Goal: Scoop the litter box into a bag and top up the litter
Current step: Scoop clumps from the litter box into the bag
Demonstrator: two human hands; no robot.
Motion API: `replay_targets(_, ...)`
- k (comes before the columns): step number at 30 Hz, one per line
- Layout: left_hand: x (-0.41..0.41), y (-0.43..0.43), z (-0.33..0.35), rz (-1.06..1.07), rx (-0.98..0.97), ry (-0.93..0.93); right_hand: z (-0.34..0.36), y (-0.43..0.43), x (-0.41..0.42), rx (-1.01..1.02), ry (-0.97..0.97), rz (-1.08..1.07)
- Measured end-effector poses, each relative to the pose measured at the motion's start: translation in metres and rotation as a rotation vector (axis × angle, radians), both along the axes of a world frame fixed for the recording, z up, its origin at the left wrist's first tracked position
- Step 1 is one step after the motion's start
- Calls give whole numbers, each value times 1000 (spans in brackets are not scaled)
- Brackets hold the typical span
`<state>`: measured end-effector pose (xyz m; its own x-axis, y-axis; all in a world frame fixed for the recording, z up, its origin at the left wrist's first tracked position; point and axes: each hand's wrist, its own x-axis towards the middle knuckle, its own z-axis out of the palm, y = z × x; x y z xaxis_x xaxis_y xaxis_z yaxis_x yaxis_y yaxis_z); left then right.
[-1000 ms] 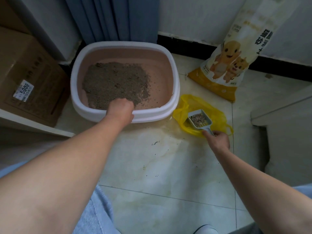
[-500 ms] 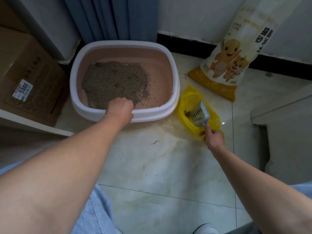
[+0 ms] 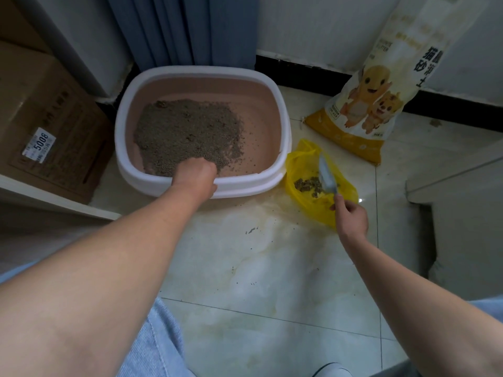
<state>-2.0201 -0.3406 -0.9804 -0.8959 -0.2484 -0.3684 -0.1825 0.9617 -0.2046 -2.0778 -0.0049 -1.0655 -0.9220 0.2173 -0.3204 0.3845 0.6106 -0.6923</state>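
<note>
Forearms stretch from the lower edge over pale floor tile (image 3: 272,268) flecked with stray grains (image 3: 251,230). On my feed, the right hand (image 3: 351,217) pinches the handle of the grey scoop (image 3: 326,175), wrist rolled so the blade stands on edge, nearly upright, over the yellow bag (image 3: 300,155). A second ago that scoop sat level and loaded. Now its load lies as a dark heap of clumps (image 3: 307,184) inside the bag. I read that as one pass finished, with the scoop free to go back for another. The left hand (image 3: 196,175) has not moved: it grips the near rim of the litter box (image 3: 285,126), steadying it just left of the bag. Beyond the knuckles, grey litter (image 3: 187,131) covers the left part of the pan, and the pink bottom shows bare on the right. Farther back, the litter sack (image 3: 381,91) leans against the wall, untouched, so I judge the topping-up has yet to begin.
</note>
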Motion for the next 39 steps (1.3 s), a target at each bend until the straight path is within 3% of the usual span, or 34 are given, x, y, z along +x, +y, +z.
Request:
replay_targets(7, -1, -3, -4, -8, 6, 4, 17, -22, -10, 25, 144, -5)
replay_targets(13, 0, -5, -5, -16, 12, 25, 29, -36, -16, -33, 177, -148)
replay_targets(19, 0, -3, -6, -14, 31, 51, 42, -59, -27, -73, 308, -90)
replay_targets(26, 13, -12, -8, 38, 169, 143, 57, -111, -43, -102, 407, 212)
replay_targets(35, 23, -35, -14, 51, 190, 179, 56, -183, -60, 327, 96, 703)
replay_targets(39, 19, -44, -10, -3, 234, 158, 45, -209, -53, 385, 44, 803)
